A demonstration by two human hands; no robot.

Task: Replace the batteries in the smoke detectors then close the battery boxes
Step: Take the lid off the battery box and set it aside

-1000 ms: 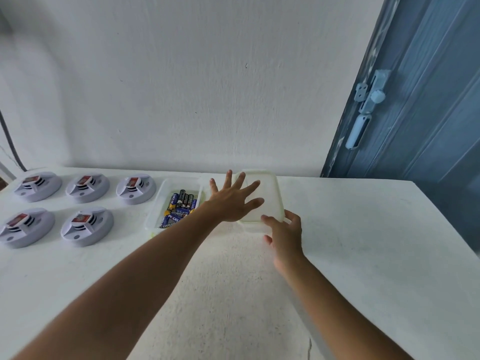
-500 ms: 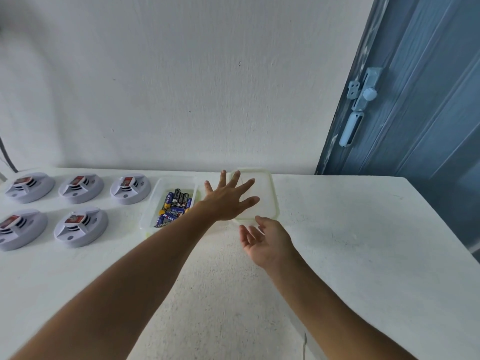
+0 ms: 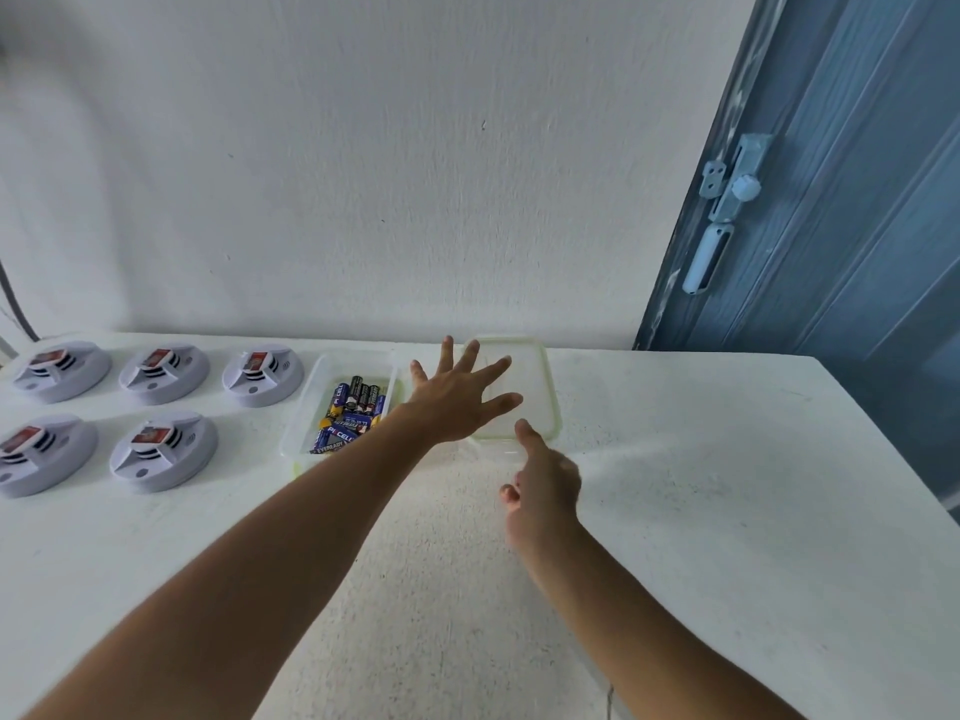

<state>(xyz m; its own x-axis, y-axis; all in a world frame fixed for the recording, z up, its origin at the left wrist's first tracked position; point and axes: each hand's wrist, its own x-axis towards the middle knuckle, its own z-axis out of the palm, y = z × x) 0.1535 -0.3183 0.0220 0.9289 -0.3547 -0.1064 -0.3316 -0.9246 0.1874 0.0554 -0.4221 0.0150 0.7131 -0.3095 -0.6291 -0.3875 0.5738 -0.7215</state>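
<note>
Several white round smoke detectors (image 3: pixel 163 374) lie in two rows at the table's left, each with a red-labelled battery showing on top. A clear plastic box (image 3: pixel 306 402) beside them holds several blue and black batteries (image 3: pixel 353 407). Its clear lid (image 3: pixel 540 387) lies flat on the table just right of the box. My left hand (image 3: pixel 457 397) hovers with fingers spread over the lid's left part, holding nothing. My right hand (image 3: pixel 543 480) is just in front of the lid, one finger stretched to its near edge, the others curled, empty.
The white table (image 3: pixel 701 485) runs along a white wall (image 3: pixel 389 174). A blue door (image 3: pixel 857 200) with a bolt latch (image 3: pixel 727 189) stands at the right, beyond the table's right edge. A dark cable (image 3: pixel 15 304) hangs at the far left.
The lid now lies flat on the table beside the box. My right hand let go of it, drew back a little and turned over. My left hand stayed spread above it.
</note>
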